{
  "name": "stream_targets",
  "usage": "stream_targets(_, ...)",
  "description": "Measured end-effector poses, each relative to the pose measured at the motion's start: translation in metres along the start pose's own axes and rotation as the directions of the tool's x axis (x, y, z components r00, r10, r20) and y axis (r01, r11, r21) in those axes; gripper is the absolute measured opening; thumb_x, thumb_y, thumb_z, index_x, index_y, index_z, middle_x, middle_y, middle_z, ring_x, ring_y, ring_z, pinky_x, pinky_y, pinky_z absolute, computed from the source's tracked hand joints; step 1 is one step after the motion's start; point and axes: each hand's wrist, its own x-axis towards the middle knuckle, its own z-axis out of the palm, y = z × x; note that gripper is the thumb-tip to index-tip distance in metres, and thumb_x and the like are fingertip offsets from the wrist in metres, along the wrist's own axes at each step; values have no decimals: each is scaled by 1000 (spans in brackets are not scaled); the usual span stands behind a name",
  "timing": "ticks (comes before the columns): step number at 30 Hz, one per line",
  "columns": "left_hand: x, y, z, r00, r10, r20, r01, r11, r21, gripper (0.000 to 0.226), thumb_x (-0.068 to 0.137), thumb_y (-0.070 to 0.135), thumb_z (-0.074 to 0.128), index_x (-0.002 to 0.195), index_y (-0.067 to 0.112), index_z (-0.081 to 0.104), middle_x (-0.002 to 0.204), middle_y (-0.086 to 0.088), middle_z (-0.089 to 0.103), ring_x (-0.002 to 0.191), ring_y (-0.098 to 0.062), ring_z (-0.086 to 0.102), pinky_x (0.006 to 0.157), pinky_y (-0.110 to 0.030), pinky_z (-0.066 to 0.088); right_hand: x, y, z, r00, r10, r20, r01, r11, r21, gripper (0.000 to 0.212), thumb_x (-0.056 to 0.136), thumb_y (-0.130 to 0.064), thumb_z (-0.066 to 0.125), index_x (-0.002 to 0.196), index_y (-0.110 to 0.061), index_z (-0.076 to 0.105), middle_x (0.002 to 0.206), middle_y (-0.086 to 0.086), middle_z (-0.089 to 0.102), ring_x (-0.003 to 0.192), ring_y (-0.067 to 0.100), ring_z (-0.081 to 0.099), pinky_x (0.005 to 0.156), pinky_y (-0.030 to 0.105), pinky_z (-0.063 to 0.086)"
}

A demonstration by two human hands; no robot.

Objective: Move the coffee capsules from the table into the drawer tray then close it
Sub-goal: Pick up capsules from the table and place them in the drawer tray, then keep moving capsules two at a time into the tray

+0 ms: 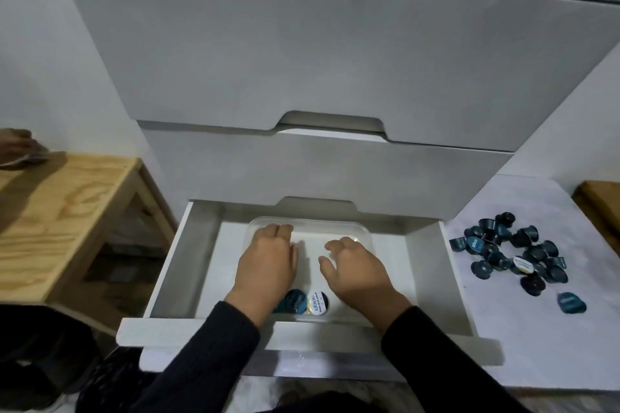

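Left hand (266,265) and right hand (355,270), both open and empty, hover over the tray (364,231) holding two capsules (317,302).

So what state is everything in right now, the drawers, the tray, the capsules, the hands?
Bottom drawer: pulled open.
Upper drawers: shut.
Clear tray: inside the open drawer, holding a few capsules at its near end.
Capsule pile: still on the white table to the right.
Left hand: over the tray, empty.
Right hand: over the tray, fingers loosely curled, empty.
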Motion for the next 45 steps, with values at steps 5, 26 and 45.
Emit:
stream_targets(5, -28, 25, -3, 999, -19, -49, 19, 1000, 14, 46, 98, 29, 37, 142, 16, 30, 141, -4, 41, 131, -17, 37, 102, -25, 36, -23, 4, -2, 902, -155, -403, 118, 986, -115, 30, 83, -29, 44, 84, -9, 66, 76, 6, 65, 73, 24, 64, 59, 26, 52)
stream_targets(26, -32, 286, 118, 972, 233, 12, -217, 922, -322, 32, 98, 31, 37, 126, 27, 52, 127, 8, 56, 116, -8, 49, 96, -17, 36, -110, 268, -97, 906, 170, -388, -168, 985, 39, 25, 87, -18, 50, 105, -6, 62, 101, 12, 66, 95, 24, 63, 80, 29, 51)
stream_targets(45, 25, 382, 289, 962, 231, 147, -177, 933, -314, 23, 87, 16, 55, 108, 14, 63, 110, -2, 61, 101, -17, 53, 83, -28, 47, -122, 432, -75, 902, 413, -124, -396, 908, 139, 16, 87, -13, 54, 98, -4, 62, 94, 15, 60, 87, 31, 56, 70, 41, 49)
